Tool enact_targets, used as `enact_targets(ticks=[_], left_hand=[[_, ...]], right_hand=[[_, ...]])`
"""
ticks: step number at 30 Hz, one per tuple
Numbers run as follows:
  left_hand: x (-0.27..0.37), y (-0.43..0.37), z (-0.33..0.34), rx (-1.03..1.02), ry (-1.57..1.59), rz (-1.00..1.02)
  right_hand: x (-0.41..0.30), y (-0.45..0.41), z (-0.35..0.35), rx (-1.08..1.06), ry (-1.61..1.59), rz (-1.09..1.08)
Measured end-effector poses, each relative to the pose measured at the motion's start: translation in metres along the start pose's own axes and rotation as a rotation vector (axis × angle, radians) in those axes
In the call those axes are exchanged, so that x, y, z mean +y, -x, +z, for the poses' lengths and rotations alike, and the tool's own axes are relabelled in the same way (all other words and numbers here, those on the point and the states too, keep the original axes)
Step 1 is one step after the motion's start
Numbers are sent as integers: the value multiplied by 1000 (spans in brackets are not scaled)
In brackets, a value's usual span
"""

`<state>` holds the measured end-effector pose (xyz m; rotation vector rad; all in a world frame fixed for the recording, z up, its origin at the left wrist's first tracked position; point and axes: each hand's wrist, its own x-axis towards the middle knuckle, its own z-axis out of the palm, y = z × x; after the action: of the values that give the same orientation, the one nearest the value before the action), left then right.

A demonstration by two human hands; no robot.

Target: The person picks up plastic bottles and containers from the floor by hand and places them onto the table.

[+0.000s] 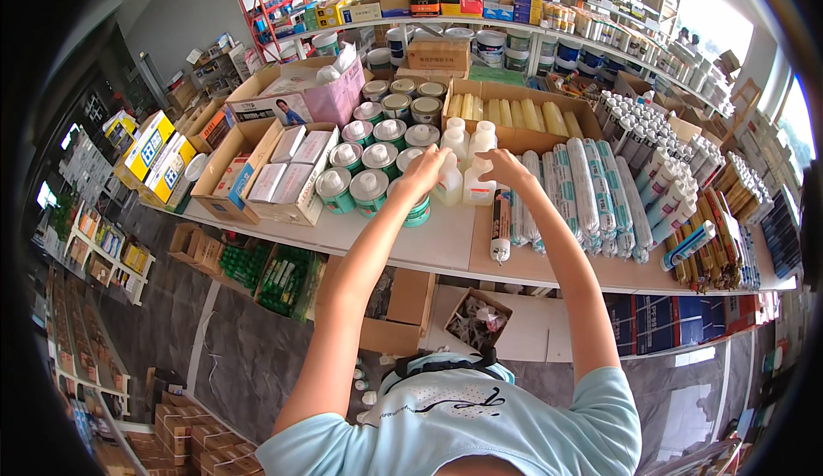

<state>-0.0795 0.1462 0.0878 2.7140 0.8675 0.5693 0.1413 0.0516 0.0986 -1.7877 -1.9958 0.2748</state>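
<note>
Several translucent white plastic bottles stand in two short rows on the table. My left hand point(423, 168) is at the neck of the left front bottle point(449, 185), with its fingers around the top and hiding the cap. On the other side, my right hand point(506, 168) has thumb and forefinger apart at the upper part of the right front bottle point(479, 186). Whether it grips that bottle is not clear. Behind these two are more bottles point(483, 136). Green-and-silver metal cans point(370, 190) crowd close to my left hand. Foil sausage packs of sealant point(582, 183) lie right of my right hand.
A carton of yellowish sticks point(514, 116) sits behind the bottles. Open cartons with white boxes point(292, 167) occupy the table's left. Sealant cartridges point(669, 183) stand at right. One dark cartridge point(501, 228) lies near the front edge. Below is a small box of scraps point(479, 318).
</note>
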Motion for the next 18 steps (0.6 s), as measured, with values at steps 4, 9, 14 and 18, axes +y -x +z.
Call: enact_targets(ticks=[4, 9, 14, 18], left_hand=[[-8, -6, 1, -58, -108, 88], [2, -2, 25, 71, -149, 45], [16, 1, 35, 153, -304, -32], [20, -10, 47, 214, -446, -106]], right_hand=[[-5, -4, 5, 4, 4, 8], [10, -1, 12, 87, 27, -68], [5, -6, 15, 134, -43, -26], [9, -12, 23, 202, -31, 23]])
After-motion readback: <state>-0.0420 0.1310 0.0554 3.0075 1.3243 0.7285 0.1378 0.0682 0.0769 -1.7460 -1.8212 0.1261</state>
